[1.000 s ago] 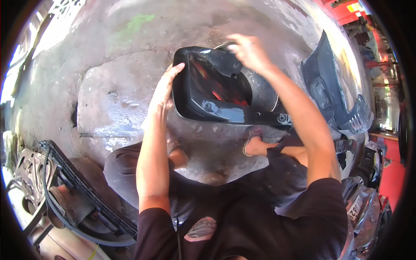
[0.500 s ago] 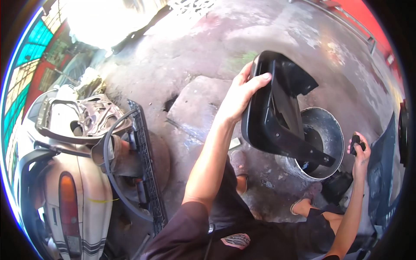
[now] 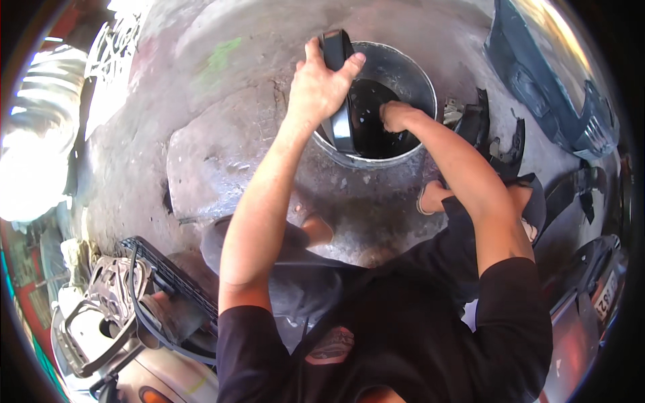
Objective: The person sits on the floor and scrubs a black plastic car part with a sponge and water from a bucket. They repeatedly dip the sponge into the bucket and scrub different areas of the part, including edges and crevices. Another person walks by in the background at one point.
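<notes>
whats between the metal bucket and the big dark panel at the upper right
In the head view, small black plastic pieces lie on the concrete between the metal bucket and the dark panel.

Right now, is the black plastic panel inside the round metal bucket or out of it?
Partly in: the black plastic panel stands on edge, lower part in the round metal bucket, top gripped by the left hand.

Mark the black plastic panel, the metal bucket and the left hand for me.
black plastic panel (image 3: pixel 341 127): head view, on its lower edge below the grip.
metal bucket (image 3: pixel 410 70): head view, on the inner wall at right.
left hand (image 3: pixel 317 91): head view, on the back of the hand.
</notes>
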Demonstrator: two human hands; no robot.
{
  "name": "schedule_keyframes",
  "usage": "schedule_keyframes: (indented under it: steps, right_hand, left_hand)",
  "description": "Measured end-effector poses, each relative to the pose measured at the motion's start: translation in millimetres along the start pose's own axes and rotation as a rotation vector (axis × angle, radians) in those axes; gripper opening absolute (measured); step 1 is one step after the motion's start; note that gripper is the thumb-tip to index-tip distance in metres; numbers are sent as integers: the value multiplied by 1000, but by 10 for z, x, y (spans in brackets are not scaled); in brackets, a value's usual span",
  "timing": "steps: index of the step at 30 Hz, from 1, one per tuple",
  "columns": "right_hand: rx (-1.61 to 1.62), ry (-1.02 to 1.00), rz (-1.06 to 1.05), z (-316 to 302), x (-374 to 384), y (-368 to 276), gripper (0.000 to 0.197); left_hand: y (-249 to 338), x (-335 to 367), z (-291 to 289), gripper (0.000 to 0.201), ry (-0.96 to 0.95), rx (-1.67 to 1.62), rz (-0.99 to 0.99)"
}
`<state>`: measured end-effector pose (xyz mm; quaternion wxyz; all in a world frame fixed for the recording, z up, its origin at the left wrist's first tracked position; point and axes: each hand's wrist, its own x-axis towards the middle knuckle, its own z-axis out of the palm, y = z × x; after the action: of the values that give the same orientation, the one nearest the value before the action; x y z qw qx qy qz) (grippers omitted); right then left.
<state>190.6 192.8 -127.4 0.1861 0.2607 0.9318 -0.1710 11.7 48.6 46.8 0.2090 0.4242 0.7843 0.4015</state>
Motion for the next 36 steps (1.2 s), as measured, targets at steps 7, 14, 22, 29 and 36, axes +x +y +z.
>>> schedule_keyframes:
  steps: [7,14,22,29,36]
  right_hand:
    - [-351,-335,-174,17,856,-330,34]
    - [-456,-382,-228,359,1402,-191,37]
    - [68,-219,-300,339,1333,-334,39]
    - [764,-37,-6,-787,199,-55,37]
    - [1569,875,-130,-628,159,-782,25]
  left_hand:
    - [-698,-155,289,118,-117,79,-25]
    - [-549,-238,424,119,-298,168,-263]
    - [-689,-172,532,102,-113,3,-272]
    - [-1138,166,579,110,-118,-314,-216]
    - [-585,-33,481,109,-203,-582,-237]
